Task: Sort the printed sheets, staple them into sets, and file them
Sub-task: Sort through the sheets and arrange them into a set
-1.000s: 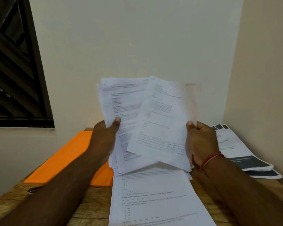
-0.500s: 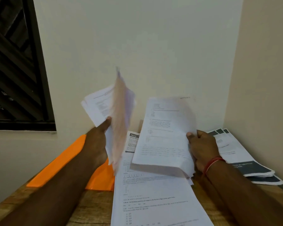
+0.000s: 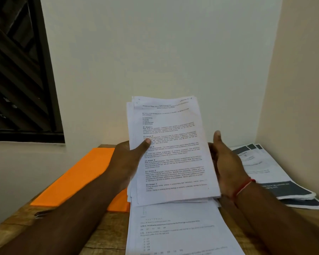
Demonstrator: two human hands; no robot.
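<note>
Nearest, white printed sheets flat on brown wooden table. Above, stack of white printed pages gripped by left hand, thumb on front; right hand open-palmed at its right edge, thumb up. Farther: flat orange folder left, dark-banded booklets right.

Pretty dim, warmish indoor light, spread evenly over the plain cream wall. Print on the held stack of white printed sheets is soft, barely readable. Dark slatted window frame leans at the left edge, wide-angle warp.
</note>
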